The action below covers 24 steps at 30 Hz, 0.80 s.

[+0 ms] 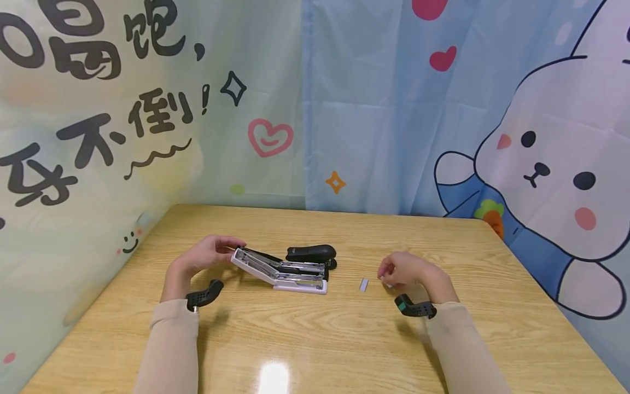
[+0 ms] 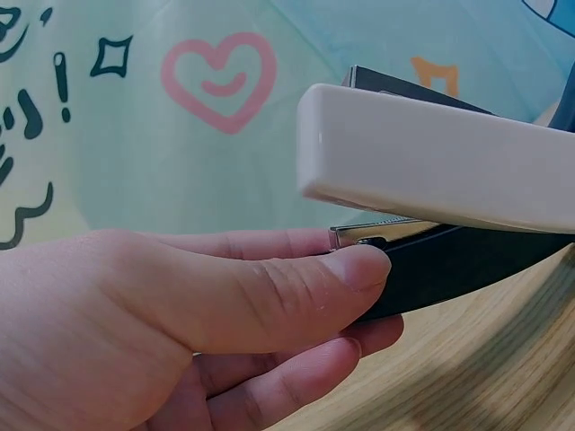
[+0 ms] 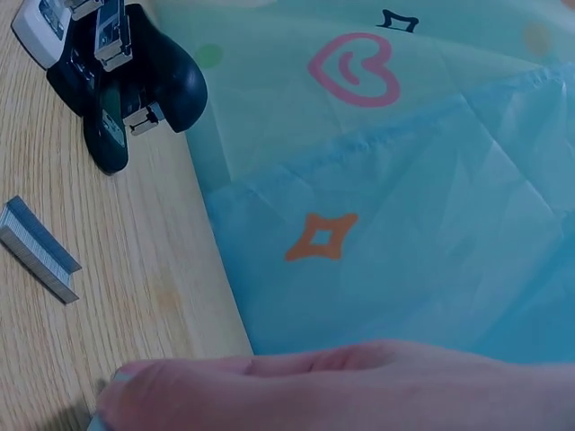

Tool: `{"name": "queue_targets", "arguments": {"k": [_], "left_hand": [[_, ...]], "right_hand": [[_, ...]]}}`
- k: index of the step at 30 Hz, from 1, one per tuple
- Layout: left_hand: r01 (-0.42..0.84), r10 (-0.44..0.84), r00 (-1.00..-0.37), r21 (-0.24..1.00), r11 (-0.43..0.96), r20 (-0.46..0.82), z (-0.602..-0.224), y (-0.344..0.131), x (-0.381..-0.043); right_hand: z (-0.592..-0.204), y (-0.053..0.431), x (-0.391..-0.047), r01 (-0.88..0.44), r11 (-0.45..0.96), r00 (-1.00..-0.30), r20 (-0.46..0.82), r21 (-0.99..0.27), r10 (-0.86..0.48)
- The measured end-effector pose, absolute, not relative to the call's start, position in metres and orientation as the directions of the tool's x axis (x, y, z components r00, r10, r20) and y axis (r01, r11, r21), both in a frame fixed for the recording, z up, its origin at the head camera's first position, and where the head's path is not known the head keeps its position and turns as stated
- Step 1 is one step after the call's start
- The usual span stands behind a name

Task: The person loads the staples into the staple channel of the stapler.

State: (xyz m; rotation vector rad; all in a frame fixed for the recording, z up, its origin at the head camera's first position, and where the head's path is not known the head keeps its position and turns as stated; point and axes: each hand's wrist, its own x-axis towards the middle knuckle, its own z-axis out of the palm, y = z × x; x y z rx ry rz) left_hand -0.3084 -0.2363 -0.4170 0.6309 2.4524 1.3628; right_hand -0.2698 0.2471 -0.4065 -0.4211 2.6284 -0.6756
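Observation:
My left hand (image 1: 209, 256) pinches the raised end of an opened black stapler (image 2: 449, 269), thumb on one side and fingers on the other. Right beside it lies a white stapler (image 1: 300, 289), also folded open, its cover tilted up to the left and its metal rail showing. My right hand (image 1: 406, 269) is low over the table, its fingertips together on a small pale piece (image 1: 387, 284) that they mostly hide. A short strip of staples (image 1: 363, 284) rests on the wood between that hand and the staplers.
Behind the opened staplers stands another black stapler (image 1: 311, 253). All of this is on a wood-grain table (image 1: 315, 334), with a printed curtain (image 1: 354, 109) hanging along its back edge. Each wrist wears a black camera mount (image 1: 204, 295).

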Motion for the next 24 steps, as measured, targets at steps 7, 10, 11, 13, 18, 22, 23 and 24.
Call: {"name": "queue_targets", "arguments": {"k": [7,10,11,13,18,22,23,24], "left_hand": [[0.239,0.487,-0.873,0.850,0.469,-0.023,-0.4146,-0.2364,-0.3065],[0.237,0.488,-0.872,0.853,0.464,-0.023,-0.4140,-0.2366,-0.3065],[0.237,0.489,-0.872,0.854,0.463,-0.023,-0.4139,-0.2364,-0.3065],[0.236,0.487,-0.873,0.854,0.465,-0.024,-0.4135,-0.2361,-0.3064],[0.233,0.488,-0.872,0.855,0.462,-0.026,-0.4143,-0.2356,-0.3069],[0.232,0.493,-0.869,0.861,0.453,-0.026,-0.4151,-0.2360,-0.3077],[0.234,0.494,-0.869,0.860,0.454,-0.024,-0.4153,-0.2361,-0.3078],[0.235,0.494,-0.869,0.859,0.454,-0.024,-0.4152,-0.2362,-0.3077]], "right_hand": [[-0.4085,0.2498,-0.2756,-0.277,0.817,-0.880,-0.207,-0.506,-0.427],[-0.4094,0.2501,-0.2772,-0.279,0.816,-0.883,-0.199,-0.506,-0.425],[-0.4097,0.2502,-0.2776,-0.279,0.818,-0.885,-0.196,-0.502,-0.422],[-0.4097,0.2505,-0.2779,-0.279,0.821,-0.888,-0.191,-0.499,-0.418],[-0.4094,0.2491,-0.2782,-0.267,0.825,-0.902,-0.172,-0.498,-0.396],[-0.4087,0.2462,-0.2788,-0.268,0.825,-0.916,-0.135,-0.497,-0.379],[-0.4085,0.2454,-0.2789,-0.274,0.823,-0.917,-0.124,-0.498,-0.380],[-0.4084,0.2444,-0.2792,-0.272,0.820,-0.919,-0.116,-0.503,-0.376]]}}
